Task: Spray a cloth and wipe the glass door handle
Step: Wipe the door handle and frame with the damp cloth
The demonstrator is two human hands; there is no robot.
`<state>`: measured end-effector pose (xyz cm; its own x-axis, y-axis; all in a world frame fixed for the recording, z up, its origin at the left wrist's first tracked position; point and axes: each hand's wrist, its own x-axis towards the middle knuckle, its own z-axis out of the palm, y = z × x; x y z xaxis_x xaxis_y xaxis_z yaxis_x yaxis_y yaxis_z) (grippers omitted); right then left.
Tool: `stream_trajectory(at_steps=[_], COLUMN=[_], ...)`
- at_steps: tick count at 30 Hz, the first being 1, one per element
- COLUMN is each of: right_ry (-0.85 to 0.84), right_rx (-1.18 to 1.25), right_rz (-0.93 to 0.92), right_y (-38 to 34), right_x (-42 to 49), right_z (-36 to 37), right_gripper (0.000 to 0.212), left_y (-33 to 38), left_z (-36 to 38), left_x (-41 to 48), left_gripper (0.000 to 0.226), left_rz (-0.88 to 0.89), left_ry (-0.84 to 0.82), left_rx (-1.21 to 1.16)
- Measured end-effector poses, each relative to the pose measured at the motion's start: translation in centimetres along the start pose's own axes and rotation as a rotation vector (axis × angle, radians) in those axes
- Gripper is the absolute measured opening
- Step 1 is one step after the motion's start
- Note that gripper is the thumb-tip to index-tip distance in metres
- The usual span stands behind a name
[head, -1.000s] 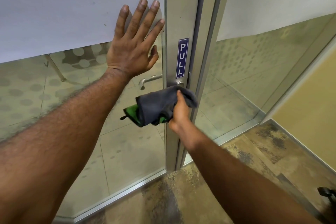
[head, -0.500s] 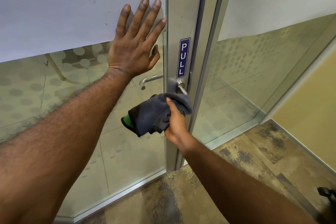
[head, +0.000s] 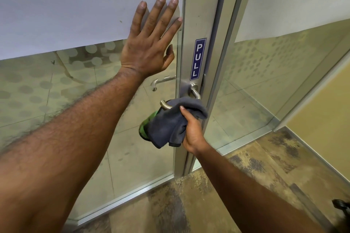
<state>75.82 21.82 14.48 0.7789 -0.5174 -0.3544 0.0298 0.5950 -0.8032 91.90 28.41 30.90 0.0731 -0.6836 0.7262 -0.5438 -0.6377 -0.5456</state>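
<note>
The right hand (head: 192, 130) holds the gray cloth (head: 170, 123), fingers curled round it and mostly hidden. Just past the thumb, the cloth covers the middle of the door handle (head: 195, 91). Farther up, the left hand (head: 149, 43) presses flat on the glass door (head: 56, 15), fingers spread wide, touching the metal frame (head: 202, 15).

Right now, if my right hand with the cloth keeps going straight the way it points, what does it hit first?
Most likely the door handle: the right hand points up and left, and its grey cloth already drapes over the lever. Depth is unclear.
</note>
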Motion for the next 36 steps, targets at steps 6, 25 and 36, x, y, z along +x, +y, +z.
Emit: stream_trajectory(at_steps=[6, 25, 36], right_ry=[0.196, 0.076, -0.03], right_rx=[-0.291, -1.996, -2.016], right_rz=[-0.244, -0.89, -1.053], right_y=[1.0, -0.4, -1.9], right_x=[-2.4, 1.3, 1.7], right_z=[1.8, 3.0, -1.5], right_gripper=[0.017, 0.08, 0.083], left_y=[0.0, 0.0, -0.1], left_z=[-0.2, 0.1, 0.0], left_x=[0.0, 0.0, -0.1], left_gripper=[0.069, 0.069, 0.069], left_rz=[-0.004, 0.006, 0.011], left_ry=[0.016, 0.029, -0.003], left_rx=[0.002, -0.012, -0.048])
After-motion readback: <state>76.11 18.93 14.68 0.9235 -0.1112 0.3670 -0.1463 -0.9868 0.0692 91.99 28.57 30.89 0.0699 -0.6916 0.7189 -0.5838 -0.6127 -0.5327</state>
